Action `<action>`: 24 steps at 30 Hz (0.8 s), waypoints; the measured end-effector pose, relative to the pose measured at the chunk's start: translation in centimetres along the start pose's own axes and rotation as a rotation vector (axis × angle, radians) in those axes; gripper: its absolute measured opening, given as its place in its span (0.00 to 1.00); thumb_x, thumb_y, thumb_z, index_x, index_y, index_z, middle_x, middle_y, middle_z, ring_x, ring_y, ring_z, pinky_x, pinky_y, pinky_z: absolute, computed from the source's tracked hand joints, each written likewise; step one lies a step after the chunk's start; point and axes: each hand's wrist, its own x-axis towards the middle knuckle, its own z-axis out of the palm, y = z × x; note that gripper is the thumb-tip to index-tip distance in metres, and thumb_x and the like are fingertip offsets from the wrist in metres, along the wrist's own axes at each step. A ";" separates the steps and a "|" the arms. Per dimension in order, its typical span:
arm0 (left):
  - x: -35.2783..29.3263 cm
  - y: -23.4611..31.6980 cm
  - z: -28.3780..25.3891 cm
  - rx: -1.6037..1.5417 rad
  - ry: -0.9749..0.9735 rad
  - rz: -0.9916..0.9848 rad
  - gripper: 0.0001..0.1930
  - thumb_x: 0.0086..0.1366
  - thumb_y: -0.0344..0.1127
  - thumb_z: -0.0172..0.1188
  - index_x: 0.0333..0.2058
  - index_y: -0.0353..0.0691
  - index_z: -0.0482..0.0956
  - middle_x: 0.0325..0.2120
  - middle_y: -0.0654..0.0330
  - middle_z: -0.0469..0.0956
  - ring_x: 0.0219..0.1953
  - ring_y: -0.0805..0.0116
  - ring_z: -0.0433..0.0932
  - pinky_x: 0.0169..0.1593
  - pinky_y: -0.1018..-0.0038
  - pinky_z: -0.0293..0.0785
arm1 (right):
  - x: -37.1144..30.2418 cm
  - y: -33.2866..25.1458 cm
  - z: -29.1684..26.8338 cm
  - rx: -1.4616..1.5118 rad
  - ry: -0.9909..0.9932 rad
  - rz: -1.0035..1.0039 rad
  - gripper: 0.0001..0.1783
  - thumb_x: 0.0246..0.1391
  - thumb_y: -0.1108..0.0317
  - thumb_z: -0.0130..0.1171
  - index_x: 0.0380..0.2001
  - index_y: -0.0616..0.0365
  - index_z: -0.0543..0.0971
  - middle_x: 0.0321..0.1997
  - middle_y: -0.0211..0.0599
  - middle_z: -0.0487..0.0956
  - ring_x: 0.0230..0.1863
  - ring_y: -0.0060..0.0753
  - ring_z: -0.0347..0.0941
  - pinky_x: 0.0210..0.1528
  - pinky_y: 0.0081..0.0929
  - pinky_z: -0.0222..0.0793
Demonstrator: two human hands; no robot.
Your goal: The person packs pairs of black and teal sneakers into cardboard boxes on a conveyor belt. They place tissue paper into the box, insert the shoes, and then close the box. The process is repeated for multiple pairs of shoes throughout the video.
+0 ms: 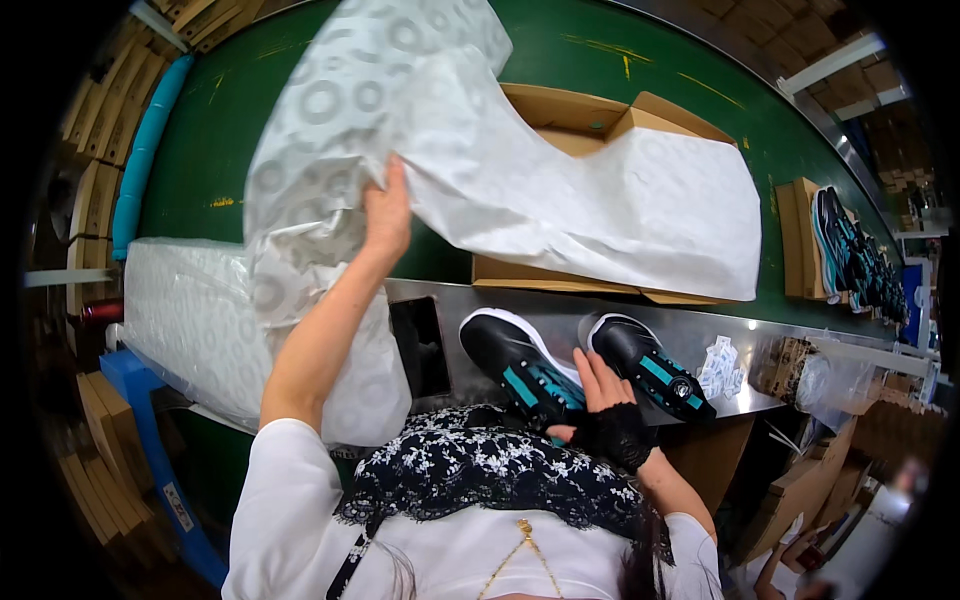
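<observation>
Paper (490, 180) crossing box (572, 107) edge, shoe (632, 352) perhaps touched

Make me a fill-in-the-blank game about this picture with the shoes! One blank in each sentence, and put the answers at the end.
1. The left hand holds patterned paper that is mostly coloured ____.
2. The lacy cover on the right hand is coloured ____.
3. Near the right hand, the number of shoes is ____.
4. Beyond the open cardboard box, the work surface is coloured ____.

Missing words: white; black; two; green.
</observation>
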 end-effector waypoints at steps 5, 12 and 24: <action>1.1 4.0 -0.4 0.277 -0.018 0.180 0.27 0.63 0.50 0.45 0.40 0.23 0.70 0.40 0.50 0.73 0.44 0.65 0.69 0.47 0.73 0.63 | -0.1 -1.5 1.8 -0.153 0.000 -0.052 0.45 0.33 0.65 0.59 0.59 0.50 0.54 0.57 0.55 0.57 0.54 0.49 0.60 0.48 0.47 0.56; 4.1 1.5 -2.4 0.418 0.180 0.022 0.34 0.61 0.56 0.41 0.40 0.21 0.70 0.40 0.39 0.72 0.46 0.50 0.69 0.49 0.69 0.62 | 0.8 0.3 2.8 -0.238 0.214 -0.149 0.38 0.29 0.68 0.63 0.52 0.48 0.65 0.48 0.48 0.65 0.48 0.49 0.63 0.46 0.42 0.59; -1.0 5.8 -0.8 0.253 0.066 0.223 0.26 0.61 0.51 0.45 0.33 0.26 0.72 0.32 0.49 0.73 0.39 0.64 0.70 0.43 0.73 0.64 | 17.3 1.9 -7.4 1.143 0.698 0.073 0.28 0.37 0.67 0.65 0.43 0.56 0.64 0.30 0.29 0.69 0.28 0.20 0.63 0.30 0.19 0.63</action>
